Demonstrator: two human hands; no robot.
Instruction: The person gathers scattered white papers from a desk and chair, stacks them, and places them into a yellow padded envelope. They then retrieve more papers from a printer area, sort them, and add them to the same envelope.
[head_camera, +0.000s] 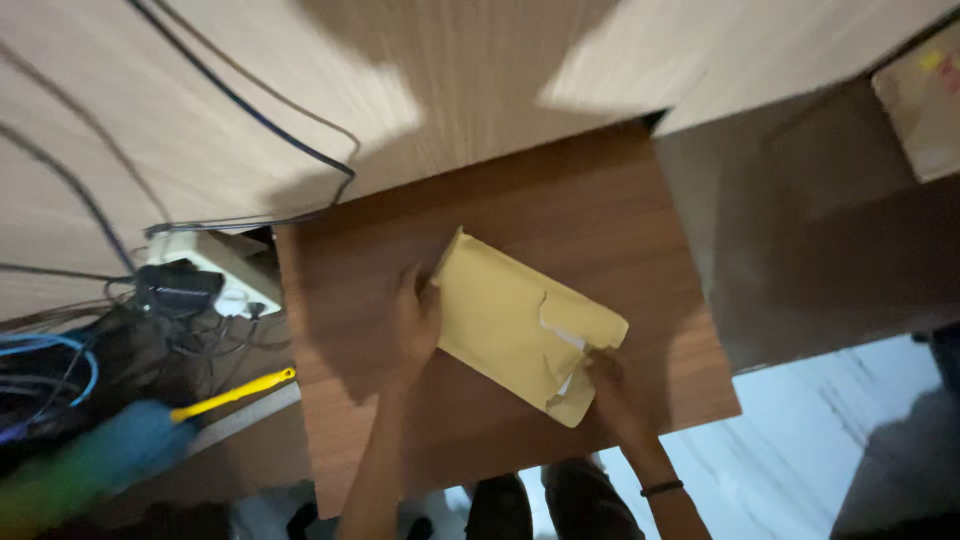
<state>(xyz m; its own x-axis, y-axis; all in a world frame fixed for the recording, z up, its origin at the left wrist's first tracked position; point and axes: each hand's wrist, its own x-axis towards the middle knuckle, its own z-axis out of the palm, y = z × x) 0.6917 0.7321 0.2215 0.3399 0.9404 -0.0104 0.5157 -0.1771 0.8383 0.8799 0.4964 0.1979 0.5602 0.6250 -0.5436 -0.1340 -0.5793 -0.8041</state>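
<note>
yellow padded envelope (510, 320) laid flat on brown counter (370, 440) | left hand (413, 318) pressed on its left edge, fingers loosely spread | right hand (612, 385) pinched on torn lower-right corner

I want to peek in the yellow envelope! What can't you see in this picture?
- Inside of the yellow envelope: head view, its torn flap and paper cover it.
- Left hand fingertips: blurred, dim.
- Right hand grip: in shadow at the envelope's corner.
- Dark plug on the white power strip: too blurred.

Power strip (215, 262), cables (250, 110), duster (120, 440)
</note>
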